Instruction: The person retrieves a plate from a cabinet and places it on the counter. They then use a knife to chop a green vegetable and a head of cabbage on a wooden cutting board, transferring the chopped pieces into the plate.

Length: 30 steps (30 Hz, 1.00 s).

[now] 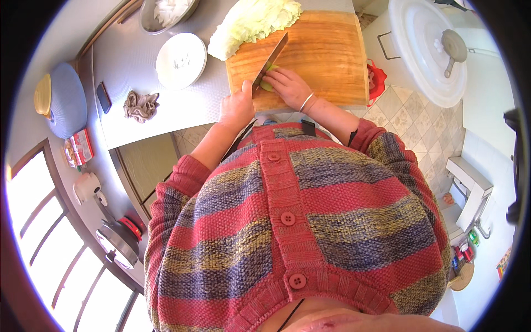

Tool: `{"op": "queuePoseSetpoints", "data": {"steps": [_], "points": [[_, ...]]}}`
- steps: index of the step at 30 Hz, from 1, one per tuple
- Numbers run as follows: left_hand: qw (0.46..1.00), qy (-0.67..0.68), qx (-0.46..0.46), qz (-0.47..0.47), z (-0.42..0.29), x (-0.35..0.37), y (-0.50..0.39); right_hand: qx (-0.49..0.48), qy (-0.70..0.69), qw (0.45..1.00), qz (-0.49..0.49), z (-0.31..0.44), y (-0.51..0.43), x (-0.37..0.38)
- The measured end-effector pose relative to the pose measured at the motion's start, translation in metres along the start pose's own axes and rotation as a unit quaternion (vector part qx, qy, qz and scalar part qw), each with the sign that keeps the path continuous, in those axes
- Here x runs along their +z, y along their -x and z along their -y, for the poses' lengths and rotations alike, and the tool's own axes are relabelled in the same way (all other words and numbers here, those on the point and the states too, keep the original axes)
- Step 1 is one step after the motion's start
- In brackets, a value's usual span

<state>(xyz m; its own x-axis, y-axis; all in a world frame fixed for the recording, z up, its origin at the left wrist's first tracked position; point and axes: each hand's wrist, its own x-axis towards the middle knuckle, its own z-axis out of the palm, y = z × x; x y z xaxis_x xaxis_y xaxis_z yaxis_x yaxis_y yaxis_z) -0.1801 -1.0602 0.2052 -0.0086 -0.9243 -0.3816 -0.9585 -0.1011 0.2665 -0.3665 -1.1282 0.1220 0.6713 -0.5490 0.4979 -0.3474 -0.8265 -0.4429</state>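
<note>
My left hand [238,107] grips the handle of a kitchen knife [276,51] with its blade angled away to the upper right. Under my right hand [291,90], a pale green piece of vegetable [266,85] is held down against the wooden cutting board [327,54]. The blade lies right beside my right fingertips, against the green piece. My fingers partly cover that piece, so its full shape is hidden. A large heap of pale yellow-green cabbage leaves [259,23] rests across the board's far left edge.
On the metal counter [199,108] are a white plate [181,61], a bowl of white pieces [169,14], a crumpled cloth [141,106] and a dark phone [103,98]. To the right stand a red bag [376,81] and a lidded white container [423,54] bearing a metal ladle [454,47].
</note>
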Motion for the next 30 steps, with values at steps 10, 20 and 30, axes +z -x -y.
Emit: {"op": "queuePoseSetpoints", "data": {"steps": [10,20,30], "points": [[0.995,0.093,0.015,-0.025,0.019,-0.01,0.03,-0.002,0.004,1.0,-0.023,-0.001,0.006,0.004],[0.998,0.031,0.015,0.053,0.022,-0.031,0.037,0.002,-0.004,1.0,-0.027,-0.002,0.005,0.003],[0.996,0.068,-0.027,-0.054,-0.006,0.009,-0.023,0.03,-0.009,1.0,-0.003,0.003,0.006,0.001]]}}
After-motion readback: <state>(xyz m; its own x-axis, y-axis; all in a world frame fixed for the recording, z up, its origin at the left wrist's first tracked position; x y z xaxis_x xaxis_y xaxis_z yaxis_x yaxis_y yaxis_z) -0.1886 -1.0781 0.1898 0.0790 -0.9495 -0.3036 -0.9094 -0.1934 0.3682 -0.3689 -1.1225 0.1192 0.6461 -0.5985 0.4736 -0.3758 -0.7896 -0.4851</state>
